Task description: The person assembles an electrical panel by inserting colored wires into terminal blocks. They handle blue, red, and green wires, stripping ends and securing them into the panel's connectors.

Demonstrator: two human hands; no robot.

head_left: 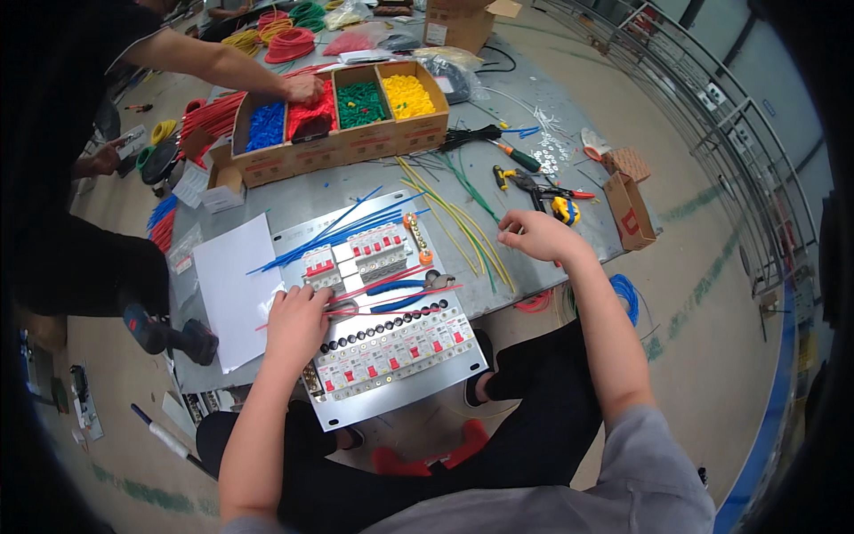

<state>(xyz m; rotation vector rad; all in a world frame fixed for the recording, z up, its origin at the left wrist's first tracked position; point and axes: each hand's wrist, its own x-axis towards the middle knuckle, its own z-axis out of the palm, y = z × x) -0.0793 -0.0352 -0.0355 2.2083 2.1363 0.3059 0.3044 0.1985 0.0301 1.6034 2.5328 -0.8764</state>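
Observation:
My left hand point(301, 319) lies palm down at the left edge of a metal mounting plate point(374, 411), fingers stretched over thin red wires point(391, 309). Beside its fingertips are a row of small circuit breakers point(374, 252) and blue-handled cutters point(396, 287). A longer row of breakers with red switches point(394, 363) runs along the plate's near side. Loose blue wires point(342, 233) lie across the far part. To the right, my right hand point(544, 238) is raised over the table edge, thumb and forefinger closed at the end of a green wire point(480, 200); their exact contact is partly hidden.
Beyond the plate, a divided cardboard box point(342, 147) holds coloured caps; a co-worker's hand point(304, 88) reaches into it. White paper point(236, 289) lies left, yellow-green wires point(454, 218) right. A screwdriver point(522, 158), tape measure point(565, 210) and small carton point(630, 212) sit farther right.

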